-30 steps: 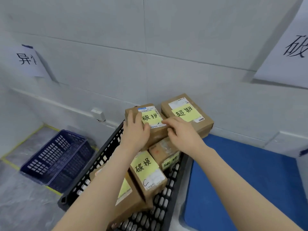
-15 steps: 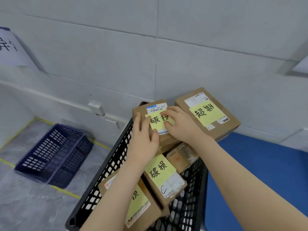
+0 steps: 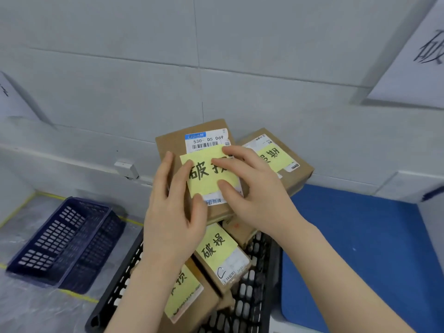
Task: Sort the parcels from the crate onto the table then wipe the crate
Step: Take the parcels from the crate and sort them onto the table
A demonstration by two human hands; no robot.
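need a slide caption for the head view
Left hand grips a yellow-noted parcel over the black crate, right hand resting on top, blue table alongside.

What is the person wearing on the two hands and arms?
Nothing. The left hand and the right hand are bare, with no gloves, rings or watch. The left forearm and right forearm are bare too; no sleeve reaches into the picture.

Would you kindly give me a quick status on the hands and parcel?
Left hand grips parcel at left edge. Right hand rests on its yellow note. Parcel over crate, lower parcels beneath. Second parcel close on right, before blue table.
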